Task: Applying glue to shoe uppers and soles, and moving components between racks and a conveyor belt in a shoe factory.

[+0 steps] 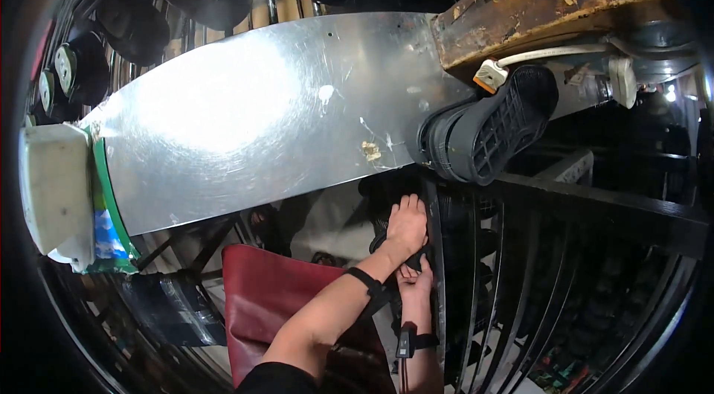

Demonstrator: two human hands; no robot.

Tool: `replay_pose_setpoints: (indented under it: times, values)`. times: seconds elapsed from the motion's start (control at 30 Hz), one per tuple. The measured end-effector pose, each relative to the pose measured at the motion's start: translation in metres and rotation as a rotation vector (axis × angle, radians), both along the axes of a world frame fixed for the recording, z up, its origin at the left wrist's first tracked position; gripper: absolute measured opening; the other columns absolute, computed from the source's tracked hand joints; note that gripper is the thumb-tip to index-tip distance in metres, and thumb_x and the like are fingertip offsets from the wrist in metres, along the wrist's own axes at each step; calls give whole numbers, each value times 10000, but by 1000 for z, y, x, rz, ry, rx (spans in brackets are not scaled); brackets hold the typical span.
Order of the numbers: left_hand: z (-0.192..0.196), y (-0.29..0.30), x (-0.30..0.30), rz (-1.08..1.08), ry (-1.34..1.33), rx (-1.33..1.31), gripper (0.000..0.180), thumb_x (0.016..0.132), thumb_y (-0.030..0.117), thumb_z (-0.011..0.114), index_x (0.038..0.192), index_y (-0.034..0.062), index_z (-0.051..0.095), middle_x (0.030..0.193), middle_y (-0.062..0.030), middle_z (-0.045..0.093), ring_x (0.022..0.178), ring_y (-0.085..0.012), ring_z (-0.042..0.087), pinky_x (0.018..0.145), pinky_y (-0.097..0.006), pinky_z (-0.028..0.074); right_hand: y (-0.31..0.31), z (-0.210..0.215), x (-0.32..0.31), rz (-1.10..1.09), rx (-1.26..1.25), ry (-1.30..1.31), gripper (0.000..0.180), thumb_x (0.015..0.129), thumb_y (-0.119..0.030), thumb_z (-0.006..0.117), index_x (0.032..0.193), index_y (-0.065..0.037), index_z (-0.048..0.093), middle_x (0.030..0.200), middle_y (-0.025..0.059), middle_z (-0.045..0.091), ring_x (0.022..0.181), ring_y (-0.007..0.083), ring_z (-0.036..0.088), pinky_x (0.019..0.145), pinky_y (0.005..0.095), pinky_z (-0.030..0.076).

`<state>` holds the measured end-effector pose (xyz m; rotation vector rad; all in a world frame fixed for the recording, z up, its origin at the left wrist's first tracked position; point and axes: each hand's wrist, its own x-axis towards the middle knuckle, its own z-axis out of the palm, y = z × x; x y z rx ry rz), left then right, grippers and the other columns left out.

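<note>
Shiny metal worktop [245, 119] above; below its front edge our left hand [407, 224] and right hand [416, 284] reach among dark shoes [387, 189], grip unclear; grey shoe [487, 130] sits sole-up for access.

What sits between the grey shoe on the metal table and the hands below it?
In the head view: the table front edge, then the top bar of a black rack. The left hand lies just under the grey shoe, above the right hand.

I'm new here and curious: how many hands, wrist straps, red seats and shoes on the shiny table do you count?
Hands: 2 (left hand, right hand)
Wrist straps: 2
Red seat: 1
Grey shoe on the metal table: 1
Total: 6
</note>
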<state>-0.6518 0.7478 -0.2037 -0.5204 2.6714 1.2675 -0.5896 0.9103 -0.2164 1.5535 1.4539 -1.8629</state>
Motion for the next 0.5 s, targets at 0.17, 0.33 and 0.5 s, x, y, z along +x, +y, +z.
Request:
replay_pose_setpoints:
  times: [0.17,0.33,0.5]
  values:
    - [15,-4,9,-90,88,47,667,651,158,845,1273,6,658,1369,-170,560,1273,-347,508,1011,-423,468,23,-28,9,108,-196,108,355,1078,-173,533,1370,17,605,1345,174,604,1160,240,632,1018,409,548]
    - [22,15,-19,-99,-65,205,600,751,183,778,1322,39,666,1471,-183,525,1331,-361,478,1089,-444,429,98,-60,17,264,-341,30,359,1093,-183,573,1399,4,595,1320,105,660,1138,236,661,876,238,534]
    - [2,11,4,17,186,-1,668,760,232,777,1368,-7,636,1423,-225,581,1410,-433,430,1185,-545,335,44,-41,53,192,-261,12,372,1082,-170,572,1401,19,602,1387,169,639,1301,327,597,1148,436,458]
